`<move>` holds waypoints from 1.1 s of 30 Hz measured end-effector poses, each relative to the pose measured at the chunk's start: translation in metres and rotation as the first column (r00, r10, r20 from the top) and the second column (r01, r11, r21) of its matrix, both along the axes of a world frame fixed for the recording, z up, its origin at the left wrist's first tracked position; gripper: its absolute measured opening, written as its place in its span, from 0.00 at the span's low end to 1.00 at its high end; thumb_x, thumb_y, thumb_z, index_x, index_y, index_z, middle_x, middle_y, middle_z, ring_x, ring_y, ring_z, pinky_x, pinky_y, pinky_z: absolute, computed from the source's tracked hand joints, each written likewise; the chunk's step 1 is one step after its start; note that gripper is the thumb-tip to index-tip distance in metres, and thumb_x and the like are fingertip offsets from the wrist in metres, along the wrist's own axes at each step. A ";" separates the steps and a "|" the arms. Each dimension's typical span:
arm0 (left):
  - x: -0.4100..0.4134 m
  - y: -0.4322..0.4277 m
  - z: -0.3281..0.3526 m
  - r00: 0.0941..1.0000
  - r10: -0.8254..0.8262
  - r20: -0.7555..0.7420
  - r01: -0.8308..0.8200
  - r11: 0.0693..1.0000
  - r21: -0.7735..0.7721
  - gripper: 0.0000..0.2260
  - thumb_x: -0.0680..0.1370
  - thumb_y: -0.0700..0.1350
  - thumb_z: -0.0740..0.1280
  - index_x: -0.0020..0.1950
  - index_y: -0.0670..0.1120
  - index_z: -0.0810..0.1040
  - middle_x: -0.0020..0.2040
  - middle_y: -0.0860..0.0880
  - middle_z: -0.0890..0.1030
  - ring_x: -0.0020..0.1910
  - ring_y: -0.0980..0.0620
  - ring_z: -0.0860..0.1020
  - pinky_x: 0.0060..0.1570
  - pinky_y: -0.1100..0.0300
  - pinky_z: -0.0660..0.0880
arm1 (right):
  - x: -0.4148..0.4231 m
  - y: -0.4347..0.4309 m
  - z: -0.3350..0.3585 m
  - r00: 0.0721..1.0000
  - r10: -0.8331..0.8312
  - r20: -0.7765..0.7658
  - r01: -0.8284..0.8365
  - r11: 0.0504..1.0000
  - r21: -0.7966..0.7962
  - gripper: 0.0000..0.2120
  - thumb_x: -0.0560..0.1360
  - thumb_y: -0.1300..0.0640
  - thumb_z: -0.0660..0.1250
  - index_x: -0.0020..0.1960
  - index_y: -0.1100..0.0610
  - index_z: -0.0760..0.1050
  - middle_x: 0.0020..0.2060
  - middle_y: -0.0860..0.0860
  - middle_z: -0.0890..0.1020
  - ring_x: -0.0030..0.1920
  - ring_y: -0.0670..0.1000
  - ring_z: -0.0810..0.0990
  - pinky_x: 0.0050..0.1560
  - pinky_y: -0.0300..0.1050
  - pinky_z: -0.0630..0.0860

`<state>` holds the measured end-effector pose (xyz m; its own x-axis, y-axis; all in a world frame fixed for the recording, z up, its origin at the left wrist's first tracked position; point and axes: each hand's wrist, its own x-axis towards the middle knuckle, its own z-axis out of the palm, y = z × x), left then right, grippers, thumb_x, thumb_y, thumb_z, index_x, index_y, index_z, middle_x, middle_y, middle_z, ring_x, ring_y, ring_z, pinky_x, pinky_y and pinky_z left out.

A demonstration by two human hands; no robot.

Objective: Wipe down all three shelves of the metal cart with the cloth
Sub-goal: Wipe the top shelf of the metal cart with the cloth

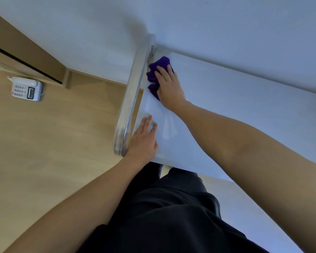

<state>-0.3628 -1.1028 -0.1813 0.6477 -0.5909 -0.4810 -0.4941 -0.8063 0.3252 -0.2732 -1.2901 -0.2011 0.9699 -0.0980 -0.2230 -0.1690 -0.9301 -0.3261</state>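
- While I am standing over the metal cart, the pale wall [208,21] is filling the top of my view, with the cart sitting right against it.
- Light wooden floor [53,143] is stretching out to my left, below the wall.
- The cart's top shelf [235,106] is lying in front of me, its smooth surface shining and catching reflections; it is the only shelf I am seeing from here.
- My dark trousers [171,207] are showing at the bottom, just at the shelf's near edge.
- The cart's rounded metal handle [133,92] is running along the shelf's left side, looking blurred.
- My right hand [169,86] is reaching to the far left corner of the shelf, fingers laid out fairly straight and pressing down on the cloth.
- My left hand [143,141] is resting flat on the shelf's near left corner, fingers extended and holding nothing, just beside the handle.
- The purple cloth [161,61] is lying bunched under my right palm, on the top shelf, touching the edge next to the handle.
- A white desk telephone [26,88] is sitting on the floor well to the left, near the wooden skirting.
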 end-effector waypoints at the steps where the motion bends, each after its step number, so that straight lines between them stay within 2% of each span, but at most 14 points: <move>1: 0.000 -0.001 0.000 1.000 0.009 -0.009 -0.009 1.000 -0.007 0.28 0.80 0.46 0.56 0.78 0.45 0.52 0.79 0.48 0.40 0.78 0.49 0.41 0.73 0.53 0.58 | -0.003 -0.005 0.000 0.998 0.068 -0.005 -0.068 0.998 -0.009 0.25 0.80 0.57 0.56 0.76 0.59 0.58 0.77 0.55 0.58 0.78 0.60 0.48 0.77 0.56 0.48; 4: -0.001 -0.002 0.002 0.999 0.032 -0.037 -0.033 0.999 -0.026 0.28 0.79 0.46 0.57 0.78 0.44 0.53 0.79 0.48 0.41 0.78 0.49 0.41 0.73 0.53 0.57 | -0.012 -0.027 0.000 0.945 0.326 -0.011 -0.326 0.945 -0.027 0.24 0.80 0.56 0.57 0.75 0.61 0.61 0.75 0.57 0.62 0.77 0.62 0.53 0.76 0.56 0.52; 6: -0.001 -0.003 0.002 0.999 0.031 -0.041 -0.032 0.999 -0.031 0.28 0.79 0.45 0.58 0.78 0.44 0.53 0.79 0.48 0.41 0.78 0.49 0.41 0.73 0.53 0.57 | -0.013 -0.037 0.003 0.929 0.368 -0.024 -0.369 0.929 -0.027 0.24 0.80 0.56 0.56 0.75 0.61 0.61 0.75 0.57 0.62 0.77 0.61 0.54 0.76 0.55 0.53; 12: 0.001 -0.001 0.001 0.999 0.013 -0.047 -0.014 0.999 -0.033 0.30 0.79 0.44 0.58 0.78 0.44 0.50 0.79 0.47 0.39 0.77 0.49 0.39 0.74 0.54 0.55 | -0.031 0.018 0.002 1.000 -0.003 0.030 0.001 0.998 0.064 0.26 0.77 0.61 0.59 0.75 0.58 0.61 0.76 0.54 0.61 0.77 0.60 0.51 0.76 0.56 0.49; 21: -0.009 -0.006 0.001 1.000 -0.015 0.028 0.015 1.000 0.008 0.30 0.79 0.45 0.58 0.78 0.42 0.50 0.79 0.42 0.41 0.78 0.45 0.42 0.74 0.52 0.53 | -0.066 0.026 0.002 0.999 0.025 0.034 -0.025 0.999 0.024 0.26 0.80 0.59 0.58 0.76 0.57 0.59 0.77 0.52 0.58 0.78 0.57 0.50 0.76 0.51 0.46; 26: -0.020 -0.021 0.006 0.997 -0.021 0.078 0.018 0.999 0.035 0.28 0.79 0.45 0.57 0.78 0.43 0.53 0.79 0.41 0.45 0.78 0.42 0.45 0.73 0.48 0.55 | -0.087 0.002 0.000 0.993 -0.117 0.020 0.116 0.993 0.038 0.26 0.80 0.61 0.58 0.76 0.56 0.59 0.77 0.51 0.58 0.78 0.56 0.49 0.77 0.51 0.46; 33: -0.056 -0.069 0.008 0.978 -0.192 0.078 0.194 0.981 -0.023 0.26 0.78 0.42 0.59 0.76 0.43 0.60 0.78 0.42 0.52 0.77 0.41 0.49 0.71 0.48 0.60 | -0.139 -0.069 -0.002 0.964 -0.266 0.016 0.266 0.964 0.005 0.27 0.79 0.64 0.55 0.77 0.56 0.57 0.77 0.49 0.56 0.78 0.55 0.47 0.77 0.49 0.45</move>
